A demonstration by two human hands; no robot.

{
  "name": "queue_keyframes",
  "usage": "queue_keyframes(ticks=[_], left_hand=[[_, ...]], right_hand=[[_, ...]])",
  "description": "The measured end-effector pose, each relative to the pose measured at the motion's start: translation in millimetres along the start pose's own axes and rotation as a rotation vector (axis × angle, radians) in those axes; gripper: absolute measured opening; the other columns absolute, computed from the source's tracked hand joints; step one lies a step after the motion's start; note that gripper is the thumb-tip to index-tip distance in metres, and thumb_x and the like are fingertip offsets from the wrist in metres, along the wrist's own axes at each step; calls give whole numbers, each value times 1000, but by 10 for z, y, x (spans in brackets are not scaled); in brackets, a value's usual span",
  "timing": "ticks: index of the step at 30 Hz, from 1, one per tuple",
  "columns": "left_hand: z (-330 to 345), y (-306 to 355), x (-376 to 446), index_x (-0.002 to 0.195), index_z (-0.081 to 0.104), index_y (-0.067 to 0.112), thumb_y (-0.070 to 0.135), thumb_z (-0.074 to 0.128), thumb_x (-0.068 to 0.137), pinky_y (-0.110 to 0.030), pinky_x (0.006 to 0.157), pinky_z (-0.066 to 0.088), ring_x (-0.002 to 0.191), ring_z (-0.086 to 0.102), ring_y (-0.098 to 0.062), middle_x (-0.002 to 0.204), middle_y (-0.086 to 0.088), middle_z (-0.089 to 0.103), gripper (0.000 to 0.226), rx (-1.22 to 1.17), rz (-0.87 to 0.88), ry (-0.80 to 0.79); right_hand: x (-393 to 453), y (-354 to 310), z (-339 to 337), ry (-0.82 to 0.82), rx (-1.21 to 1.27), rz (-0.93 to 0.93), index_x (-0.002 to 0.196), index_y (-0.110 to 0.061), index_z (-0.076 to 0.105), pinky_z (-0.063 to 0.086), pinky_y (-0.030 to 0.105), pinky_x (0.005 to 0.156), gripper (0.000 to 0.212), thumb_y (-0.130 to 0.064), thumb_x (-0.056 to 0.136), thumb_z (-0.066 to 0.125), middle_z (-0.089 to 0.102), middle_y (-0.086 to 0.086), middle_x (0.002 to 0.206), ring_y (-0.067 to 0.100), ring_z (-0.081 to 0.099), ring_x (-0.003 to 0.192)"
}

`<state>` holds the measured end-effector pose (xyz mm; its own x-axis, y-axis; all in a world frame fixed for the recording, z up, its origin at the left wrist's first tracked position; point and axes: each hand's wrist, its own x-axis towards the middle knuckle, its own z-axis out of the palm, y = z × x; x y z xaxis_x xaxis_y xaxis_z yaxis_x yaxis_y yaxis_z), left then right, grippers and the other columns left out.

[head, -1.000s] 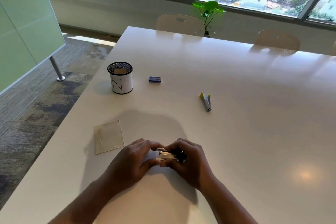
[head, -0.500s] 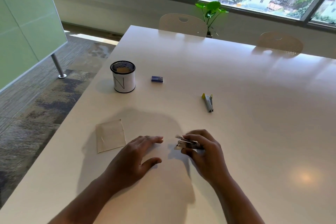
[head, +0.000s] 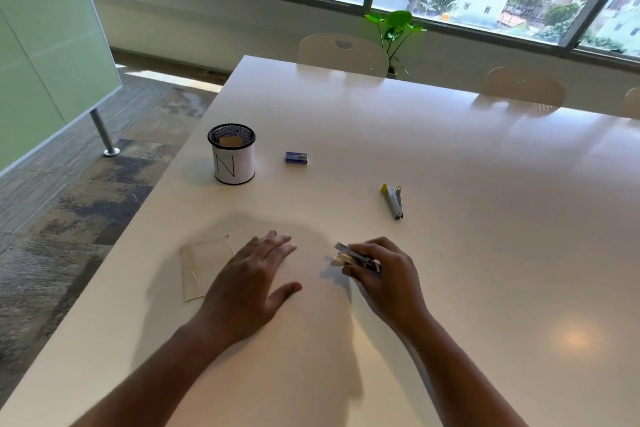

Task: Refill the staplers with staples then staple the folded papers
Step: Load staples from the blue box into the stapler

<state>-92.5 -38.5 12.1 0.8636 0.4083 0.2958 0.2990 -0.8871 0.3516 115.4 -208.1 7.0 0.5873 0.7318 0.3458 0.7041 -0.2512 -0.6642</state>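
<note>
My right hand (head: 384, 274) grips a small metal stapler (head: 353, 257) just above the white table (head: 485, 184), its jaws spread apart and pointing left. My left hand (head: 254, 274) hovers over the table with fingers straight and spread, holding nothing, between the stapler and a folded beige paper (head: 204, 263) lying near the left edge. A second stapler (head: 393, 200), grey with a yellow end, lies farther back to the right. A small blue staple box (head: 296, 157) sits beyond the hands.
A black mesh cup (head: 232, 153) with a white label marked N stands at the back left, near the table's left edge. Chairs (head: 343, 52) and a green plant (head: 394, 28) line the far side under the windows.
My left hand let go of the stapler and moved left, opening flat. My right hand carried the stapler to the right, and its jaws now stand apart.
</note>
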Motion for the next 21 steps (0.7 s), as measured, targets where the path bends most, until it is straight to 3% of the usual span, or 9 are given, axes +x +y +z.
queue_keyframes(ticks=[4,10,13,16,19,21], left_hand=[[32,-138,56,154,37,26,61,49,97,-32,127,9,156,20,-16,165,6,29,68,87,-118,-56],[86,-191,-7,153,39,29,61,45,98,-30,126,9,156,19,-12,167,9,27,64,31,-152,-58],[46,-171,-31,150,44,27,51,54,99,-31,126,13,154,25,-13,163,10,33,58,-35,-137,-42],[-43,-133,-39,140,58,22,25,61,99,-35,125,24,146,42,-15,151,7,52,40,-150,-98,59],[-158,-141,-79,121,71,16,12,56,95,-45,112,44,128,60,-17,127,4,69,31,-224,-76,252],[-239,-193,-155,116,73,15,12,53,94,-43,105,49,120,65,-18,119,4,72,30,-224,-98,334]], right_hand=[[77,19,44,13,-20,54,111,-26,81,57,39,80,33,-32,80,90,70,-12,100,11,69,89],[25,38,68,12,-75,71,113,-25,81,56,38,84,35,-34,80,90,70,-10,101,14,68,93],[2,29,67,17,-89,80,116,-25,80,56,38,85,38,-37,81,90,70,-10,103,14,68,95],[-27,-11,79,49,-154,47,121,-26,77,51,32,87,43,-40,82,88,67,-11,108,14,62,100],[-35,-67,103,176,-158,-34,112,-26,79,50,32,85,31,-35,83,88,67,-10,105,16,60,99],[-40,-135,142,213,-122,-107,105,-26,80,52,32,82,21,-31,86,86,69,-9,101,16,62,96]])
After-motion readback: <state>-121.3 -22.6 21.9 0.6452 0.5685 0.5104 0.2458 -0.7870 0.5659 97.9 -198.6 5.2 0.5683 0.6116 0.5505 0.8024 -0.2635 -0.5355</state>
